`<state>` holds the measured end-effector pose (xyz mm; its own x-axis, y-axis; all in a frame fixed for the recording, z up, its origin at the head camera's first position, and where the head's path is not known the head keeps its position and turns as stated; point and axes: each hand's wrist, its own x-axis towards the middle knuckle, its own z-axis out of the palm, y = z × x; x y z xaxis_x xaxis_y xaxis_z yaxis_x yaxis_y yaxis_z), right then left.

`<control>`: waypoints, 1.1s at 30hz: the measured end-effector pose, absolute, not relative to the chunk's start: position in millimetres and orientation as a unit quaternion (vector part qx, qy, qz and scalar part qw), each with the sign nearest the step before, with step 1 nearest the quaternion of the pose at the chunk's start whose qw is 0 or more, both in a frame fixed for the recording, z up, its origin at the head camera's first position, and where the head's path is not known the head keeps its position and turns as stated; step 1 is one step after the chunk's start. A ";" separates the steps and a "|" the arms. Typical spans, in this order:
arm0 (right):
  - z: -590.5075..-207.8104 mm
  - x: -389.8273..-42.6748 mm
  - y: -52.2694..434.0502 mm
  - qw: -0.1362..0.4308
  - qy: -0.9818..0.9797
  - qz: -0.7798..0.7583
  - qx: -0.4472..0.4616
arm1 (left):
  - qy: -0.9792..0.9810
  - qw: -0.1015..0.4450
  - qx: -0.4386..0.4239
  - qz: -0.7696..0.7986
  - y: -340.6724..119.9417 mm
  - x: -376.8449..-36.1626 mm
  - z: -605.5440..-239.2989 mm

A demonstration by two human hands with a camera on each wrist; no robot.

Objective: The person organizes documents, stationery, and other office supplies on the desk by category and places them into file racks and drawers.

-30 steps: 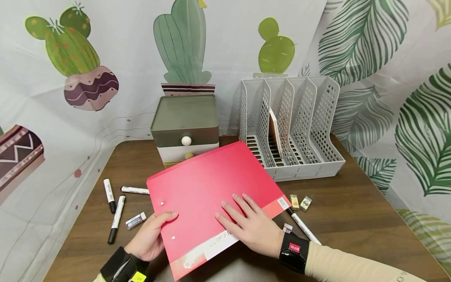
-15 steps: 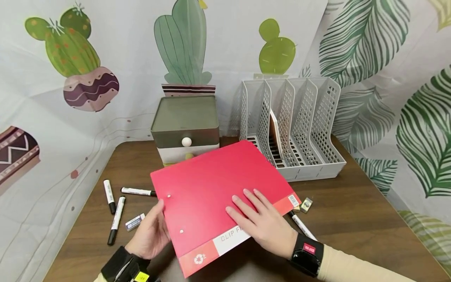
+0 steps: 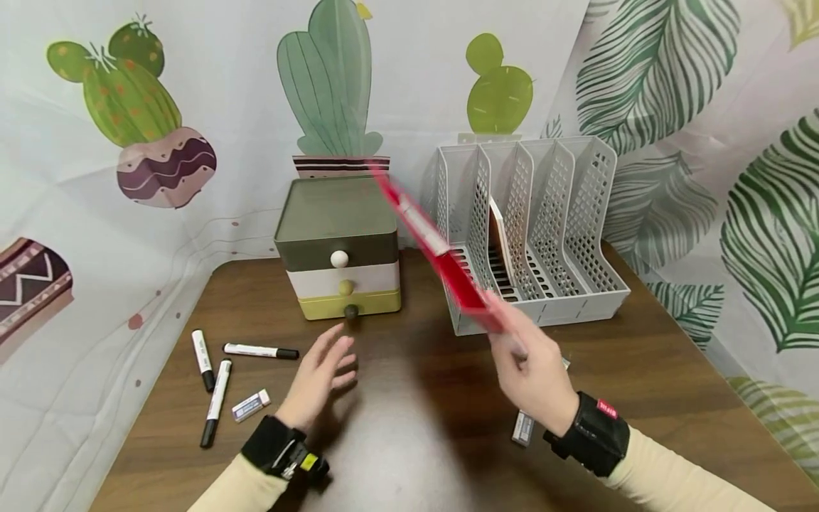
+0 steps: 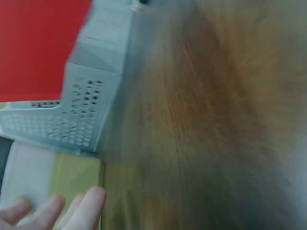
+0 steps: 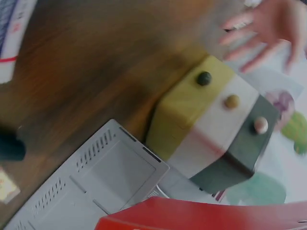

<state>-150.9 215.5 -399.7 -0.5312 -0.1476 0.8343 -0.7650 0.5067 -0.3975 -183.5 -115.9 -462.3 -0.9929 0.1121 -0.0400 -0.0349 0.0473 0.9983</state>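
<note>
My right hand [image 3: 534, 366] grips the red clip file [image 3: 457, 279] by its near end, in front of the table's middle. Seen almost edge-on and blurred, the file slants up to the left, overlapping the small drawer box [image 3: 339, 245] and the left end of the grey file rack [image 3: 563, 311]. In the left wrist view the file [image 4: 38, 48] shows its flat red face before the rack. My left hand [image 3: 320, 380] is held with loosely spread fingers in front of the drawer box, holding nothing. A thin book [image 3: 502, 245] leans in the rack's second compartment from the left.
On the left lie three white markers with black caps, one marker [image 3: 260, 351] nearest the drawer box, and an eraser [image 3: 251, 405]. Another eraser [image 3: 522, 428] lies below my right hand. A cactus-print cloth [image 3: 237, 107] hangs behind the table.
The red clip file has turned from lying face-up across both hands to standing on edge, carried by my right hand alone. My left hand has let go and moved right.
</note>
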 end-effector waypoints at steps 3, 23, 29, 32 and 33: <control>-392.9 -152.4 215.4 0.386 -0.776 0.446 0.222 | 0.755 0.028 0.006 0.655 -92.1 -200.6 -465.8; -370.4 -219.6 204.2 0.421 -0.721 0.532 0.141 | 0.722 0.021 -0.017 0.691 50.9 -254.7 -483.3; -372.8 -239.0 203.2 0.402 -0.740 0.525 0.124 | 0.751 0.013 0.017 0.660 67.4 -259.6 -478.2; -374.6 -247.2 203.3 0.391 -0.748 0.522 0.123 | 0.781 -0.005 0.032 0.623 72.6 -263.2 -477.1; -375.3 -249.7 203.3 0.387 -0.751 0.521 0.123 | 0.789 -0.010 0.035 0.613 74.1 -264.3 -476.9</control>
